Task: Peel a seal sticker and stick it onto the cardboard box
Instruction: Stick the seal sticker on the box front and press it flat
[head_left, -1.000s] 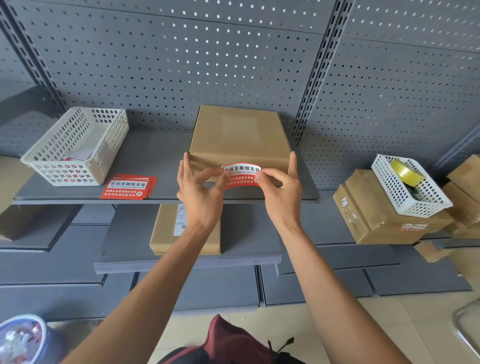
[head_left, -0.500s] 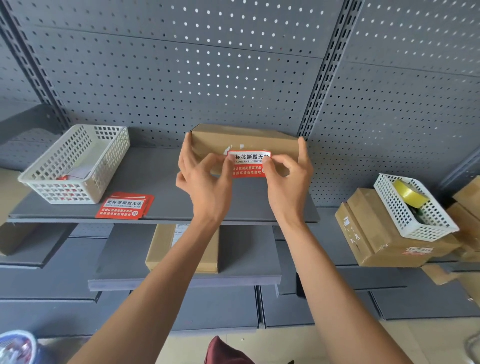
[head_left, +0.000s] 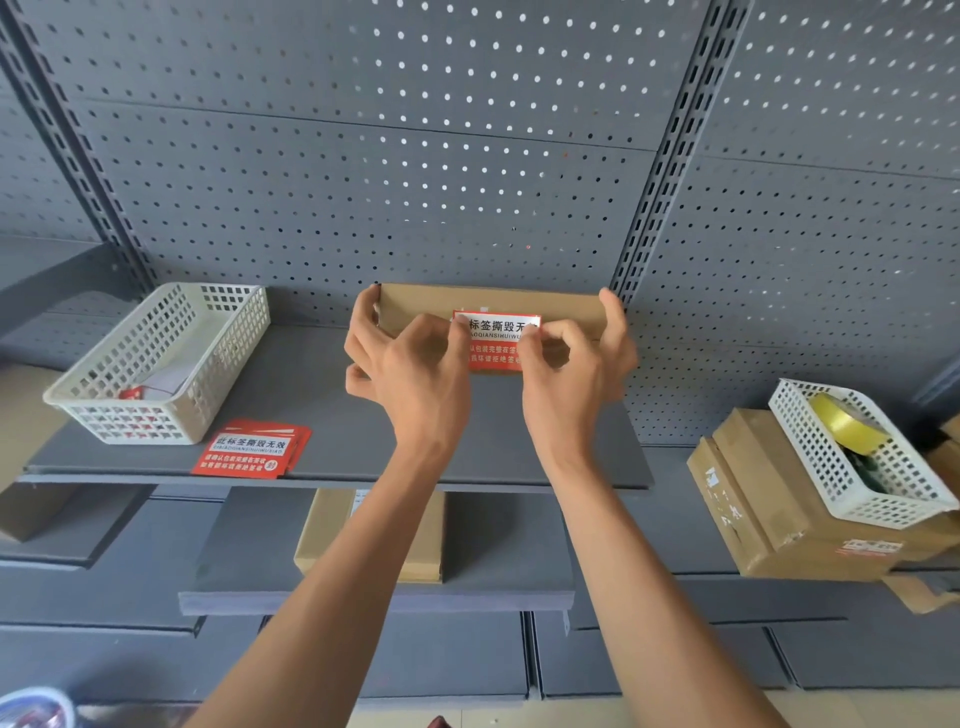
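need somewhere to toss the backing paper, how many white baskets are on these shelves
2. One white basket sits at the left end of the upper shelf; the other rests tilted on the cardboard boxes at right. None else shows.

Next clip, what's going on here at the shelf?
A person is pressing a red and white seal sticker onto the front face of a flat cardboard box on the grey shelf. The left hand and right hand hold the box's ends with outstretched fingers while thumbs and forefingers work the sticker's sides. A stack of spare stickers lies beside a white basket.
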